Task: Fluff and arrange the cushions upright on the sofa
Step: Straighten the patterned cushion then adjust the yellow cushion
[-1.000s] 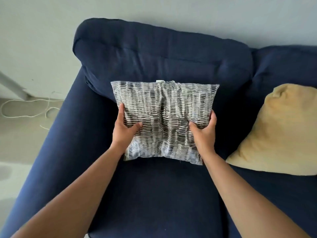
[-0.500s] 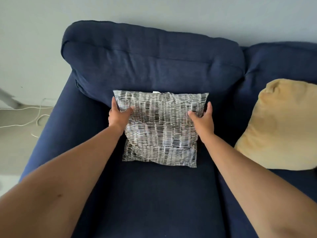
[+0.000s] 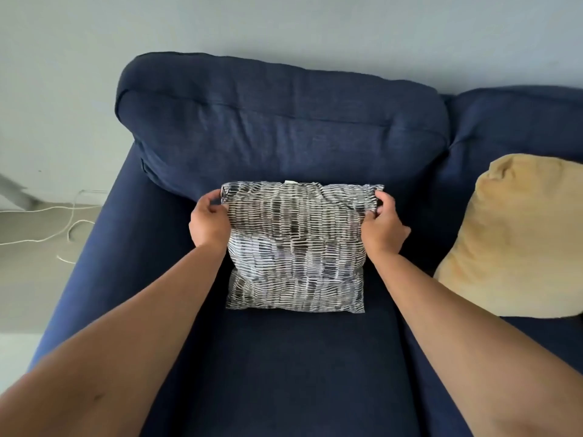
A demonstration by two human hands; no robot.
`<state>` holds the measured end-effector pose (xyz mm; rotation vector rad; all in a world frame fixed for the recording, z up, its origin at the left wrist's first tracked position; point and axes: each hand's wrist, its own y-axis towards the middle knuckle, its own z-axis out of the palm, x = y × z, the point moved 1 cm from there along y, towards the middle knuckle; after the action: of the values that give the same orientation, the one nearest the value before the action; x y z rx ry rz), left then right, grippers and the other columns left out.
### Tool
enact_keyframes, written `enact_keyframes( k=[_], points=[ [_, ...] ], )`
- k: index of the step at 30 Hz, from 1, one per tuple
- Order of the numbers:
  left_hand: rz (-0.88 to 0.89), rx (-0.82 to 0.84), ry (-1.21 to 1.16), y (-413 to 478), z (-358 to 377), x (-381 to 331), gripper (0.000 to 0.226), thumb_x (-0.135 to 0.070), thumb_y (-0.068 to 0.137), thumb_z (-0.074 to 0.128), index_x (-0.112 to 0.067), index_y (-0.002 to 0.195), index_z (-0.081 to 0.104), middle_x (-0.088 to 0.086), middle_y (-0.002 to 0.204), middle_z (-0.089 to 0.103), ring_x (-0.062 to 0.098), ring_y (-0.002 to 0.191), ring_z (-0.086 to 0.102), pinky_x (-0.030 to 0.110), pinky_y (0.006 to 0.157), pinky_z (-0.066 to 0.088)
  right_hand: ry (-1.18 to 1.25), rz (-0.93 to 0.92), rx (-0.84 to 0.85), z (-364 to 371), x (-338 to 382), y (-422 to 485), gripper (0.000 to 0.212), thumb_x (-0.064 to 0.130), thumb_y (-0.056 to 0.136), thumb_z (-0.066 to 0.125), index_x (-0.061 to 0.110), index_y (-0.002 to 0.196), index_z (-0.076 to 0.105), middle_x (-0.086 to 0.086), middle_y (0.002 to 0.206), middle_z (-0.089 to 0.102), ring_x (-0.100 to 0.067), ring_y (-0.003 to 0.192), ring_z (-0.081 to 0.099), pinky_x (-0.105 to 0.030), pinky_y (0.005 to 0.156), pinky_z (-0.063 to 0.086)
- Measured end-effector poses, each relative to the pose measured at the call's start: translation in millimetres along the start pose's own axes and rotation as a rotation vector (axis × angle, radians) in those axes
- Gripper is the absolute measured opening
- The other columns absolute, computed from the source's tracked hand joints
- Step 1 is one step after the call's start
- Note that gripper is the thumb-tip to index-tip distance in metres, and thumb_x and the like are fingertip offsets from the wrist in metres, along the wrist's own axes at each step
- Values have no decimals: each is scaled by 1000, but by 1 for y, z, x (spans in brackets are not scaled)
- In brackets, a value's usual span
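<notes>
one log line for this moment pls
left hand: grips patterned cushion top-left corner | right hand: grips top-right corner | yellow cushion: leaning, untouched

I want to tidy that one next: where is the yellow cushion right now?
In the head view the yellow cushion sits at the right edge, leaning against the sofa back, right of the patterned cushion and the right hand.
</notes>
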<state>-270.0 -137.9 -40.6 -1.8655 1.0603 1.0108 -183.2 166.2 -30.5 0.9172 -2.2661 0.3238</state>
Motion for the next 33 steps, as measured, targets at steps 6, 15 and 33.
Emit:
enact_keyframes(
  k=[6,15,33],
  points=[
    [11,126,91,-7,-6,-13,47,-21,96,48,-34,141,54,-9,105,72,20,94,70,32,76,57,-66,71,139,-12,2,0,46,17,96,50,29,140,46,2,125,66,-22,108,62,-43,104,27],
    [50,244,285,-70,9,-55,47,-19,96,51,-36,140,54,5,125,66,10,47,50,23,46,37,-22,85,238,-69,-6,-14,44,23,97,53,29,140,48,2,135,61,-24,120,57,-45,103,30],
    [220,669,323,-501,286,-122,30,-23,93,46,-40,109,64,-11,103,68,8,76,61,24,57,42,-34,231,127,-438,-319,-14,38,16,96,41,25,126,62,5,129,64,-19,116,58,-38,104,29]
  ],
)
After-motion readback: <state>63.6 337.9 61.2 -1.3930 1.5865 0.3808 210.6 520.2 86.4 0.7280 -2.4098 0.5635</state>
